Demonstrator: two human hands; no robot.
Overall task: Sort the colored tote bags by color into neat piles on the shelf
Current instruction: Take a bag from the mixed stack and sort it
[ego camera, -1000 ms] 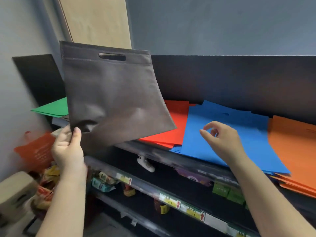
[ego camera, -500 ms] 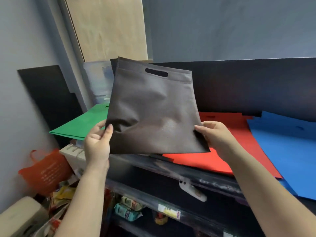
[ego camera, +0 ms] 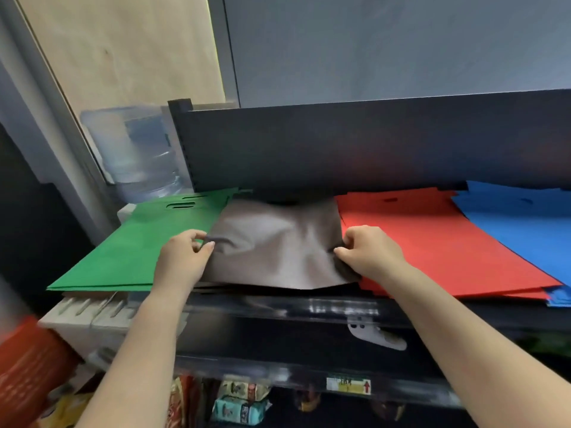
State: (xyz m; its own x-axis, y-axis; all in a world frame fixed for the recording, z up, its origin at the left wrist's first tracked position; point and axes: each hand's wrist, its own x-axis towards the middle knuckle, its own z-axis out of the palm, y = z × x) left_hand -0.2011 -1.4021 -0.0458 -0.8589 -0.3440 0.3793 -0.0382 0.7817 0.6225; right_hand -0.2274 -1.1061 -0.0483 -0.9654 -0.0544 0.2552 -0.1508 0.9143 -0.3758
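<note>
shelf (ego camera: pixel 340 307): dark, piles side by side
hands: left hand (ego camera: pixel 182 261) and right hand (ego camera: pixel 367 253) pinch grey tote bag (ego camera: pixel 278 242)
risk: rumpled bag could overlap the green pile (ego camera: pixel 139 242) or red pile (ego camera: pixel 432 242)

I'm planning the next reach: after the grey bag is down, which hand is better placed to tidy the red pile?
The right hand, probably. It pinches the grey bag's right edge directly beside the red pile, while the left hand holds the opposite edge, next to the green pile.

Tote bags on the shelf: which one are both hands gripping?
The grey bag, between the green pile and red pile. Left hand and right hand pinch its side edges; it alone is rumpled.
</note>
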